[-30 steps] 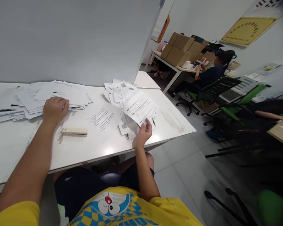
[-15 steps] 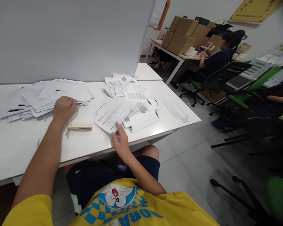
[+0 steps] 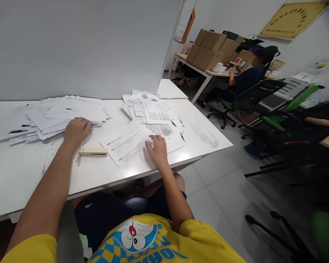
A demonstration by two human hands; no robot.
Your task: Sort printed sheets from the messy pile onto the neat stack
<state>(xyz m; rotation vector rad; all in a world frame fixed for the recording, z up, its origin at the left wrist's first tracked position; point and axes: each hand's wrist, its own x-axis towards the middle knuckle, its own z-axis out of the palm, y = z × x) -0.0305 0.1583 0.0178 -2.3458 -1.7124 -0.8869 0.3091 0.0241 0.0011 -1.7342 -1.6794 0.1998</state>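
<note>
Head view: white desk (image 3: 22, 171) against a grey partition, left hand (image 3: 76, 130) loosely curled, resting on the edge of the big paper pile (image 3: 57, 115), stapler (image 3: 93, 151) just beside it, right hand (image 3: 157, 149) flat, fingers spread, pressing a printed sheet (image 3: 126, 144) near the smaller stack (image 3: 150, 107).
</note>
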